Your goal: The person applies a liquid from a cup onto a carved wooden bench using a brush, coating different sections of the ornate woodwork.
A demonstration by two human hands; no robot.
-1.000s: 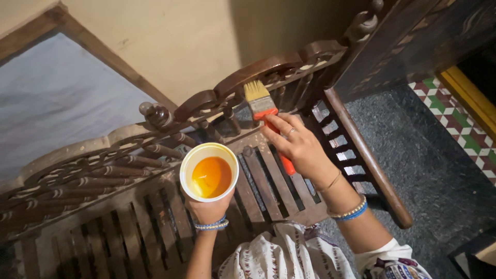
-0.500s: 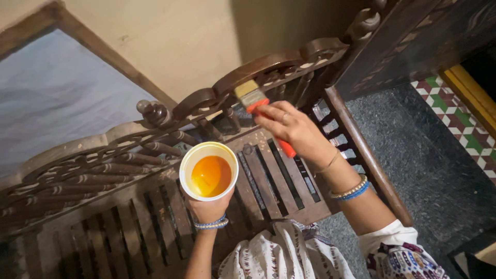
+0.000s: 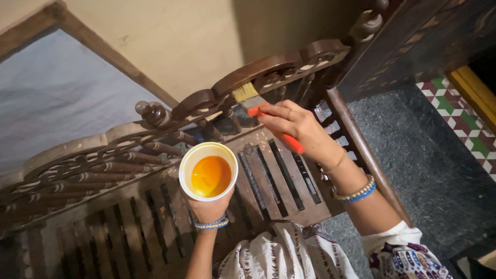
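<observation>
My right hand (image 3: 295,126) grips a flat paintbrush (image 3: 251,101) with an orange-red handle. Its pale bristles touch the carved top rail of a dark wooden bench (image 3: 248,72), just under the curved crest. My left hand (image 3: 208,208) holds a white paper cup (image 3: 208,171) from below, upright, with amber-orange liquid in its bottom. The cup hovers over the slatted seat (image 3: 279,178), below and to the left of the brush. Both wrists wear beaded bracelets.
The bench backrest (image 3: 93,170) has carved spindles and runs off to the lower left. A beige wall (image 3: 170,36) stands behind it. A grey speckled floor (image 3: 439,170) lies on the right, with patterned tiles (image 3: 465,124) and a dark carved panel (image 3: 423,36) beyond.
My right hand has lifted the brush up and to the left onto the carved top rail, then swept it slightly along it. The cup has stayed in place.
</observation>
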